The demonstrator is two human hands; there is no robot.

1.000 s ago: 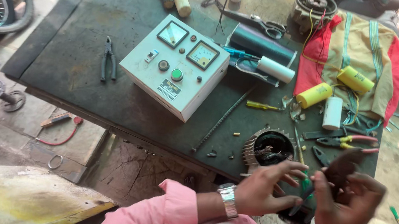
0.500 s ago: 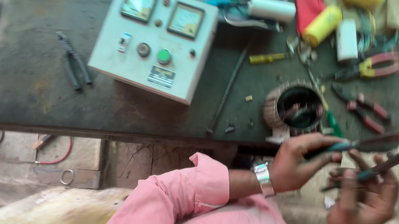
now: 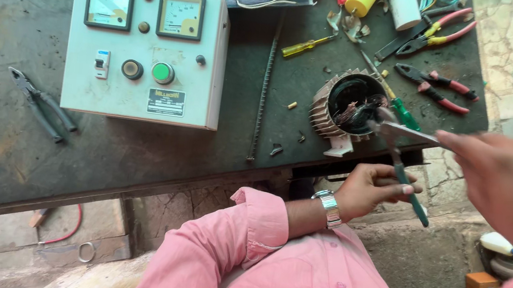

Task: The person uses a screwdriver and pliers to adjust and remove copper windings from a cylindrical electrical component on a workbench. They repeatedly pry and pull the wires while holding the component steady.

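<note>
I held green-handled metal pliers (image 3: 404, 156) off the bench's near right edge, jaws toward the small finned grey motor housing (image 3: 349, 109) with copper windings showing inside it. My left hand (image 3: 372, 189) sat under the handles, fingers curled around the lower green grip. My right hand (image 3: 509, 186) was blurred, close to the camera; its fingers seemed pinched on the upper metal part, but I couldn't tell for sure. The housing stood at the near right edge of the dark metal bench (image 3: 138, 163). A green screwdriver (image 3: 402, 110) lay just beside it. Red-handled pliers (image 3: 437, 87) lay toward the right edge. A grey control box with two meters and a green button (image 3: 145, 48) sat mid-bench, dark pliers (image 3: 42, 105) near the left edge.
</note>
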